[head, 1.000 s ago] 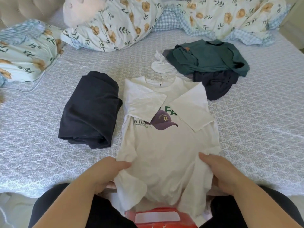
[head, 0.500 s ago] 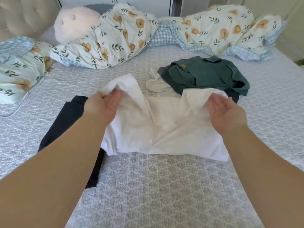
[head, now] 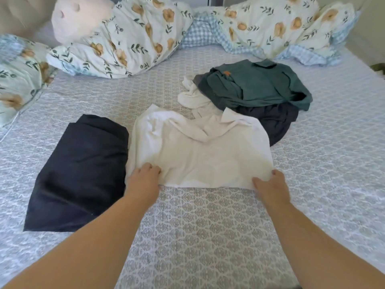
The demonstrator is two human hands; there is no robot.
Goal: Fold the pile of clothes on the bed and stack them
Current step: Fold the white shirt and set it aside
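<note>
A white shirt (head: 198,151) lies folded over on the bed (head: 208,236), near the middle of the view. The left hand (head: 143,178) grips its near left corner with curled fingers (head: 153,168), and the right hand (head: 270,185) pinches the near right corner. At 9 o'clock from the shirt, touching its edge, sits a folded dark garment (head: 81,172). At 1 o'clock lies the unfolded pile: a green shirt (head: 256,84) on top of a dark piece (head: 275,122) and a white piece (head: 191,97).
</note>
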